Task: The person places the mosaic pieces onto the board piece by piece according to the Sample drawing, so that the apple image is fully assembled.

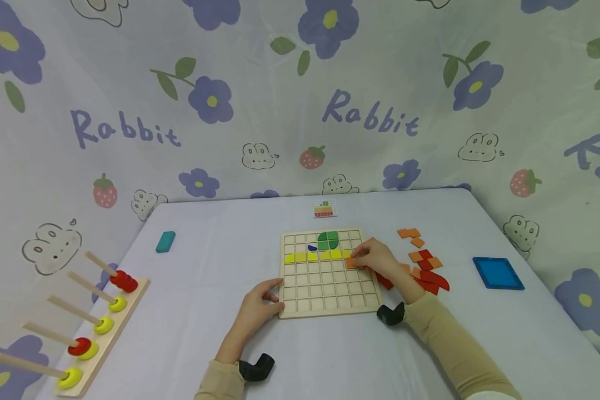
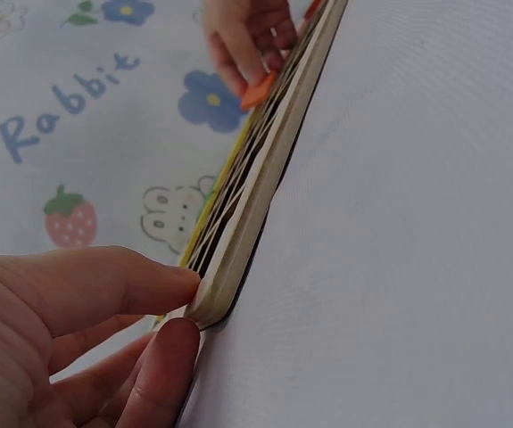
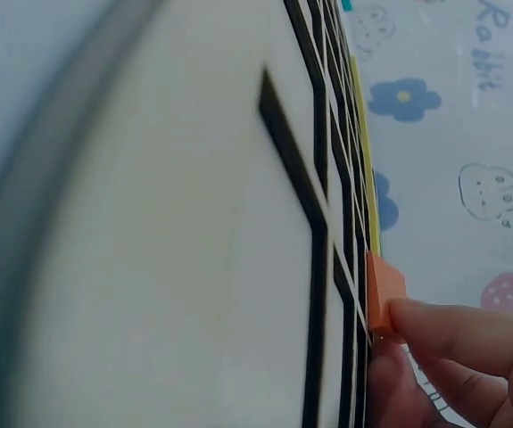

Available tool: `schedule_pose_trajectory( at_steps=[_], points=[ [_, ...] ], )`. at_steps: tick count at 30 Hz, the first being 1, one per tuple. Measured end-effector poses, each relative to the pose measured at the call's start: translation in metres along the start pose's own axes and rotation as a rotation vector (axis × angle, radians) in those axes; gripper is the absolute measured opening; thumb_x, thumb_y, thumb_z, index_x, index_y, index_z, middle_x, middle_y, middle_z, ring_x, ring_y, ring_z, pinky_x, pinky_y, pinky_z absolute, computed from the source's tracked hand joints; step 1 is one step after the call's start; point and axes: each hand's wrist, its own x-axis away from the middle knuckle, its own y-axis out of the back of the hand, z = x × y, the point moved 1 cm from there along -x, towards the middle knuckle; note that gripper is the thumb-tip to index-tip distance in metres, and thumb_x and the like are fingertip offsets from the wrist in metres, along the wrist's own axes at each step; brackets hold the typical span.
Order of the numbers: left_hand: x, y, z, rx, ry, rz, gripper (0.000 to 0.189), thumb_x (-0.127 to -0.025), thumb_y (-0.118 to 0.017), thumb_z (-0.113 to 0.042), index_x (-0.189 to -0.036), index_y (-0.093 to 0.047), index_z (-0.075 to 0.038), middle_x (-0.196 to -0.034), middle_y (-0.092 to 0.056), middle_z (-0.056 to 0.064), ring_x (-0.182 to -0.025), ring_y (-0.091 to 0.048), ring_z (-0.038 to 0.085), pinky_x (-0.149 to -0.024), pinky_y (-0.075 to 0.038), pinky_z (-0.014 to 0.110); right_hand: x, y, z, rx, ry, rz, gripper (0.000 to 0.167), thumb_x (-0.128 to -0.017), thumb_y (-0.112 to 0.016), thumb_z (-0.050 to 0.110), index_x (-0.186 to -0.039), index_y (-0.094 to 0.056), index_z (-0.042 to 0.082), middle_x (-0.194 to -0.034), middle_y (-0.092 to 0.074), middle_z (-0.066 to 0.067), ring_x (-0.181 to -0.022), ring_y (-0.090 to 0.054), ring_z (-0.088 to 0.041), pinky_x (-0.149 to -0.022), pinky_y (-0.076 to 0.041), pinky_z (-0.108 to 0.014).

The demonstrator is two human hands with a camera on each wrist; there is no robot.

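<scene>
A wooden grid board (image 1: 330, 286) lies on the table, with a row of yellow tiles (image 1: 300, 257), green tiles (image 1: 328, 240) and a blue piece (image 1: 312, 248) in its upper cells. My left hand (image 1: 258, 303) holds the board's left edge near the front corner; in the left wrist view its thumb and finger meet that corner. Between the right hand's (image 1: 377, 259) thumb and finger is an orange square tile (image 3: 385, 290), pinched at the board's right side, just below the yellow row. The right wrist view shows the tile tilted against the grid.
Loose orange tiles (image 1: 409, 233) and red tiles (image 1: 432, 280) lie right of the board, partly behind the right forearm. A pattern card (image 1: 325, 209) sits beyond it. Farther right is a blue tray (image 1: 498, 273); at left are a teal block (image 1: 165, 241) and a bead-peg rack (image 1: 115, 339).
</scene>
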Motion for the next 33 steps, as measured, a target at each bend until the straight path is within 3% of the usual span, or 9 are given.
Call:
schedule_pose_trajectory(
  at_steps=[7,14,19,26,33],
  points=[
    [-0.002,0.000,-0.001,-0.007,0.010,0.010,0.055,-0.073,-0.071,-0.006,-0.125,-0.057,-0.009,-0.086,-0.057,0.002,-0.075,-0.050,0.014,-0.059,-0.042,0.024,0.003,-0.002,0.003,0.147,0.083,-0.030,0.011,-0.078,-0.071,0.010,-0.088,-0.071,0.006,-0.095,-0.065,-0.008,-0.082,-0.056,-0.020,-0.068,-0.044,-0.031],
    [-0.003,-0.001,0.000,-0.011,0.001,0.012,0.054,-0.073,-0.071,-0.006,-0.125,-0.057,-0.009,-0.086,-0.057,0.002,-0.075,-0.050,0.014,-0.059,-0.042,0.025,0.001,-0.002,0.001,0.148,0.103,-0.042,0.013,-0.077,-0.073,0.013,-0.087,-0.069,0.006,-0.083,-0.062,-0.005,-0.075,-0.054,-0.019,-0.064,-0.042,-0.030],
    [-0.002,-0.001,0.001,-0.006,0.008,0.011,0.054,-0.073,-0.071,-0.006,-0.125,-0.057,-0.009,-0.086,-0.058,0.002,-0.075,-0.050,0.014,-0.059,-0.042,0.024,0.000,0.004,-0.003,0.081,0.051,-0.046,0.019,-0.077,-0.073,0.017,-0.093,-0.067,0.006,-0.087,-0.060,-0.007,-0.075,-0.053,-0.019,-0.062,-0.044,-0.028],
    [0.000,0.000,0.000,-0.008,-0.005,0.005,0.054,-0.072,-0.071,-0.006,-0.125,-0.057,-0.008,-0.087,-0.058,0.003,-0.075,-0.051,0.013,-0.059,-0.042,0.023,0.006,0.040,-0.014,-0.035,-0.026,-0.062,0.028,-0.083,-0.066,0.019,-0.106,-0.063,0.003,-0.092,-0.061,-0.009,-0.072,-0.055,-0.020,-0.061,-0.046,-0.030],
    [-0.001,0.002,0.000,-0.020,-0.004,0.003,0.054,-0.073,-0.071,-0.005,-0.125,-0.057,-0.008,-0.085,-0.058,0.003,-0.075,-0.050,0.013,-0.059,-0.042,0.023,0.006,0.083,-0.035,-0.067,-0.083,-0.171,0.037,-0.088,-0.060,0.022,-0.118,-0.057,0.000,-0.110,-0.057,-0.018,-0.089,-0.052,-0.027,-0.071,-0.046,-0.032]
  ],
)
